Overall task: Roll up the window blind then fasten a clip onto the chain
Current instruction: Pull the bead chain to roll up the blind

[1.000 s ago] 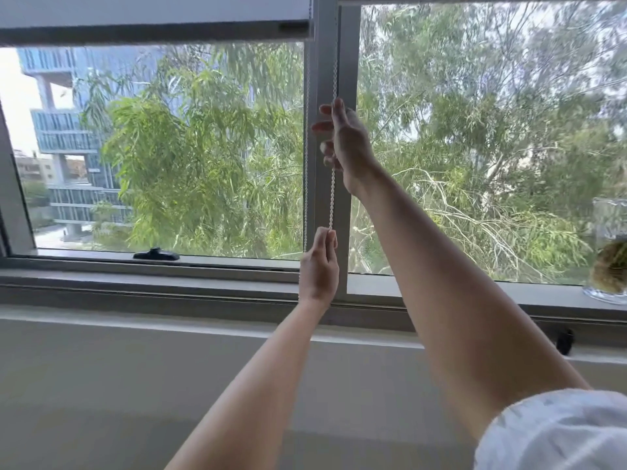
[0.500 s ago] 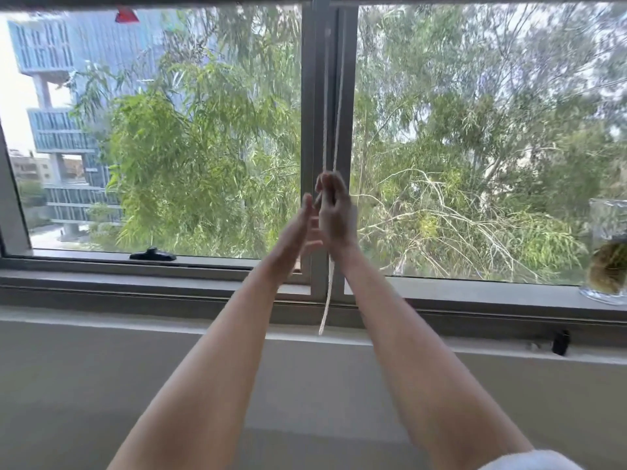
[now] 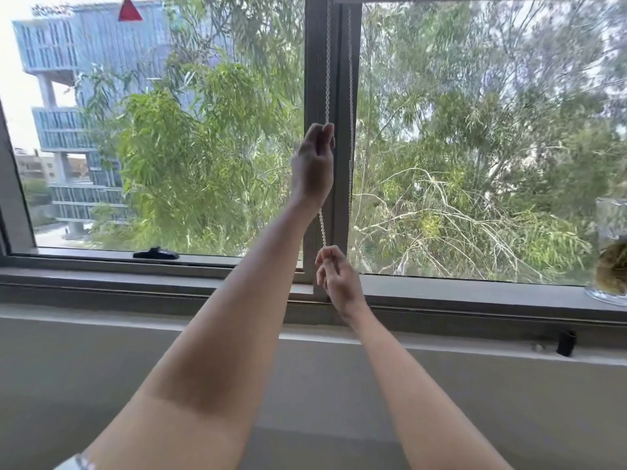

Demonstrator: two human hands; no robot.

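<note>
Leftward, I note black latch (image 3: 156, 253) on sill. Left hand (image 3: 312, 162) raised, clenched on white bead chain (image 3: 327, 62) at centre mullion (image 3: 314, 79). Right hand (image 3: 336, 278) lower, pinching same strand. Second strand hangs free beside. Glass vase (image 3: 610, 259) far right; sill between bare. No legible writing.

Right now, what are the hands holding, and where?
Both grip the bead chain: left hand higher up, right hand pinching it lower.
</note>
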